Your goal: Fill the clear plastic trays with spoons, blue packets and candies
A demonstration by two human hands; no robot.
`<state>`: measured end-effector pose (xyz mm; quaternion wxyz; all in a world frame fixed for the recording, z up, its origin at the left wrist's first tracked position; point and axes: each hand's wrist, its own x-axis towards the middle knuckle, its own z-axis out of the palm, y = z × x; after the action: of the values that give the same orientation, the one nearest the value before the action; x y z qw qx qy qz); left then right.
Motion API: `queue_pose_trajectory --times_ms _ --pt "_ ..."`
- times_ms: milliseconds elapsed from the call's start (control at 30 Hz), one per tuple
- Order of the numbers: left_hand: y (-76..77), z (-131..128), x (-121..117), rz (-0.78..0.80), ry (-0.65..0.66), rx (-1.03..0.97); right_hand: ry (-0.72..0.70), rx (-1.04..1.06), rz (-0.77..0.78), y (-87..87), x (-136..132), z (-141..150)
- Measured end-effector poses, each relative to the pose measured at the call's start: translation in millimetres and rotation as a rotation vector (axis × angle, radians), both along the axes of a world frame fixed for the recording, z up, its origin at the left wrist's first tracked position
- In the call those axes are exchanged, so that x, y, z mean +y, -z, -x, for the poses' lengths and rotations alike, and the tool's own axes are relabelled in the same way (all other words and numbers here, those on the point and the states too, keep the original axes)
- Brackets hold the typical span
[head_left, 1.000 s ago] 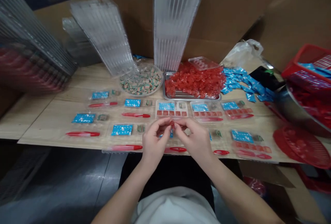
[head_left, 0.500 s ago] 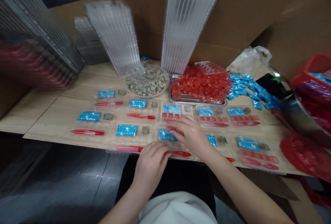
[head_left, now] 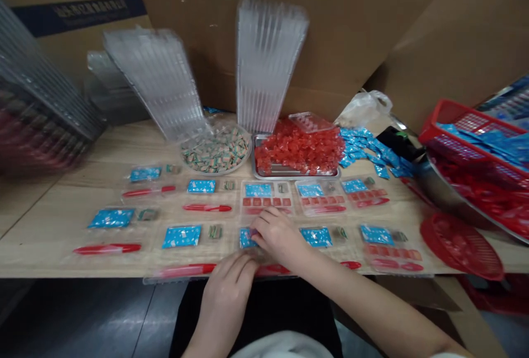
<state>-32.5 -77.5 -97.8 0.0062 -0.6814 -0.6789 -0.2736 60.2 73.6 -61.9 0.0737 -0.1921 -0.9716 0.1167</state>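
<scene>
My right hand [head_left: 278,236] reaches over a clear plastic tray in the near row. Its fingers are bent and pinched together at a blue packet [head_left: 247,238]; what lies between the fingertips is hidden. My left hand [head_left: 230,283] is just left of it at the near edge of the same tray, fingers curled together and tips pointing right. Whatever it grips cannot be made out. Below the fingers a red pen-like stick [head_left: 271,270] shows in that tray. To the left, another tray holds a blue packet [head_left: 182,237], a small green-striped piece [head_left: 215,232] and a red stick [head_left: 188,270].
Several similar trays line the wooden table [head_left: 136,140]; some have rows of red squares [head_left: 266,202]. Behind stand a bowl of striped pieces [head_left: 217,151], a metal tray [head_left: 295,176] heaped with red wrapped pieces, and stacked clear trays [head_left: 268,66]. Red baskets [head_left: 460,248] sit right.
The view has shifted, so the table appears lower and farther left. Both hands stay at the same tray, and my right fingers have drawn closer together over the blue packet.
</scene>
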Motion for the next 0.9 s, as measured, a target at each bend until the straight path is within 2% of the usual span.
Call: queue_pose_trajectory --times_ms 67,100,133,200,233,300,367,433,467,567,600,667,733,767,833,900 --pt "-2.3 -1 1 0.013 -0.003 0.002 -0.057 0.024 0.086 -5.5 22 3" --pt "-3.4 -2 2 0.022 -0.002 0.0 -0.037 0.051 0.126 -7.8 40 4" --pt "-4.6 -2 2 0.028 0.002 -0.001 0.017 0.085 0.168 -9.3 61 5" --pt "-7.0 -2 1 0.022 0.015 -0.011 0.39 0.125 0.077 -9.1 108 4" --pt "-8.5 -1 0 0.008 0.017 -0.022 0.501 0.122 0.022 -7.4 130 2" --pt "-12.9 1 -3 -0.028 0.008 -0.068 0.574 0.114 0.0 -2.7 163 -3" --pt "-19.7 2 -2 -0.059 -0.012 -0.161 0.566 0.117 0.007 0.1 175 -10" --pt "-28.5 3 5 -0.065 -0.044 -0.313 0.546 0.163 0.06 -2.5 162 -15" --pt "-33.1 3 12 -0.055 -0.07 -0.42 0.513 0.212 0.136 -6.0 148 -16" --pt "-43.7 2 43 -0.041 -0.176 -0.869 0.32 0.396 0.449 -21.9 85 -19" --pt "-45.6 1 53 -0.049 -0.189 -1.022 0.27 0.425 0.476 -27.1 63 -20" --pt "-47.1 -1 68 -0.053 -0.182 -1.227 0.227 0.452 0.382 -34.2 25 -20" --pt "-47.0 -3 72 -0.034 -0.163 -1.268 0.232 0.471 0.292 -35.6 1 -19" --pt "-46.9 -3 70 -0.025 -0.165 -1.243 0.247 0.483 0.298 -34.8 -5 -19" --pt "-47.5 -3 64 -0.016 -0.18 -1.172 0.284 0.508 0.418 -32.1 -9 -19" --pt "-49.4 -2 57 -0.027 -0.222 -1.187 0.29 0.516 0.565 -30.7 -7 -22"
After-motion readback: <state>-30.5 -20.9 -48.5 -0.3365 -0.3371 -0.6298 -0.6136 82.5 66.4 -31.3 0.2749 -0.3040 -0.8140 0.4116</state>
